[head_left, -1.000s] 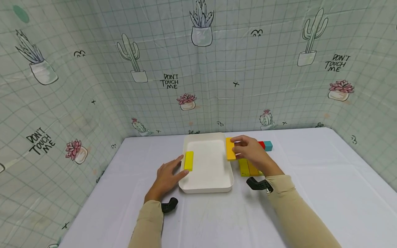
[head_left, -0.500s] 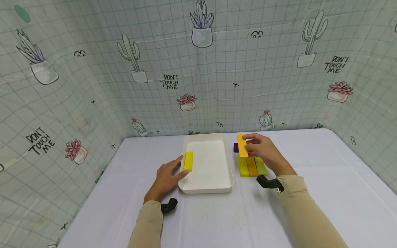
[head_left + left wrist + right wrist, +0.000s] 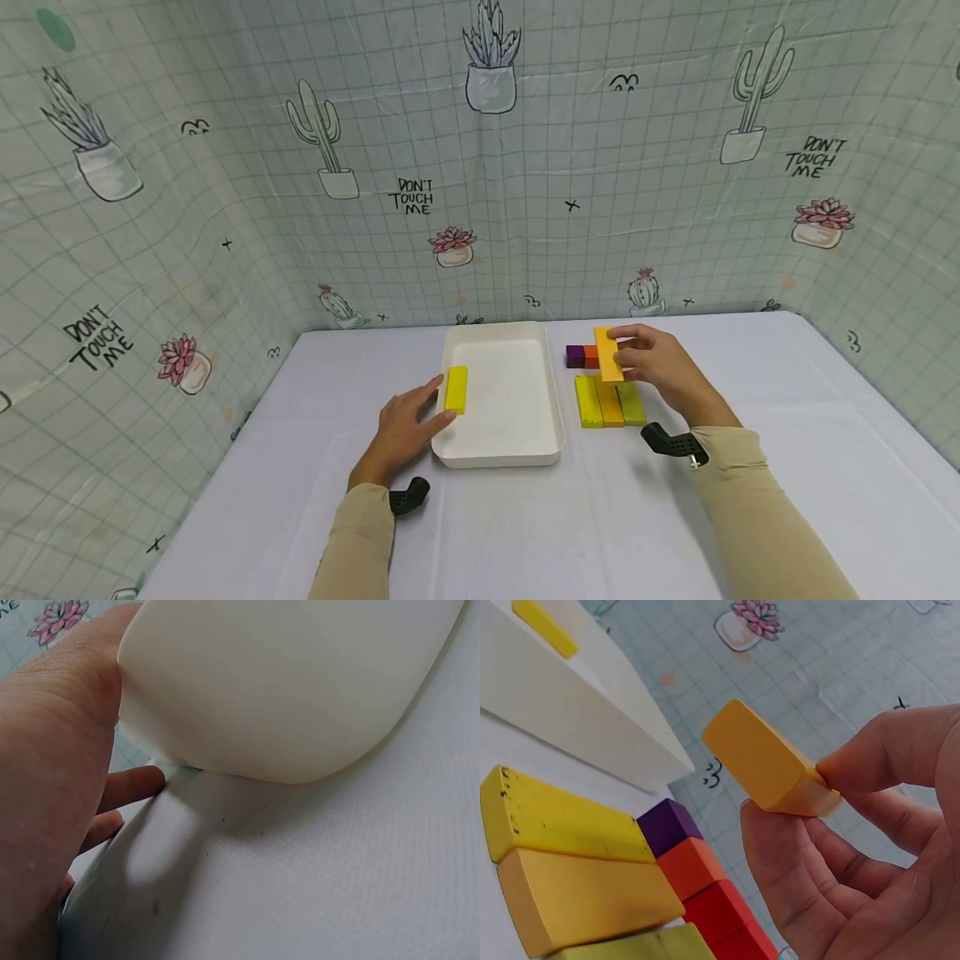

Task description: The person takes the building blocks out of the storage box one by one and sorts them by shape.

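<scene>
Between its thumb and fingers, my right hand (image 3: 663, 367) pinches an orange-yellow rectangular block (image 3: 609, 356), raised above the blocks right of the tray. The right wrist view shows one end of this held block (image 3: 754, 757). My left hand (image 3: 401, 429) lies at the left side of a white tray (image 3: 517, 400), fingers spread, with the thumb at the rim. In the left wrist view the tray's wall (image 3: 277, 690) hides the thumb tip. Inside the tray, along its left side, lies a yellow block (image 3: 456, 390).
Right of the tray, a yellow block (image 3: 589, 402), an orange-yellow block (image 3: 611, 408) and a yellow-green block (image 3: 632, 406) lie side by side. Behind them runs a row with a purple block (image 3: 574, 357), an orange block (image 3: 690, 868) and red blocks (image 3: 718, 911). A patterned cloth (image 3: 525, 167) hangs behind.
My right hand has carried the orange-yellow block rightward from beside the tray's right edge, uncovering the purple and orange blocks. The left hand and tray have stayed put.
</scene>
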Available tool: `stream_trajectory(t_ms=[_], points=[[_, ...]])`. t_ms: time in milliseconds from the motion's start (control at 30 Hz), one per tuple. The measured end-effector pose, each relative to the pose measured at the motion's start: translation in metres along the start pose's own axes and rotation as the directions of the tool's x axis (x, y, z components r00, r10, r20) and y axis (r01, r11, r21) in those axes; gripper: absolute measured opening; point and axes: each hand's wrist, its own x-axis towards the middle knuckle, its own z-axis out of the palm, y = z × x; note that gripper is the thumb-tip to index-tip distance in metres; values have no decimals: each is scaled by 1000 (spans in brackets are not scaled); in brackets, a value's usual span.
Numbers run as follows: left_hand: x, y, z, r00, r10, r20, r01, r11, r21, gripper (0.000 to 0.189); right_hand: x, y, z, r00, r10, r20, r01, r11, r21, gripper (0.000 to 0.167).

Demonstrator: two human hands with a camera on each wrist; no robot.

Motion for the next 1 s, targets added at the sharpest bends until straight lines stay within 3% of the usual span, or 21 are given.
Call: stream_trajectory(t_ms=[1000], points=[[3,-3,1,1000,-2,11,2,1000,-1,71,-3,20,-34,998,46,-42,-47,998,-34,49]])
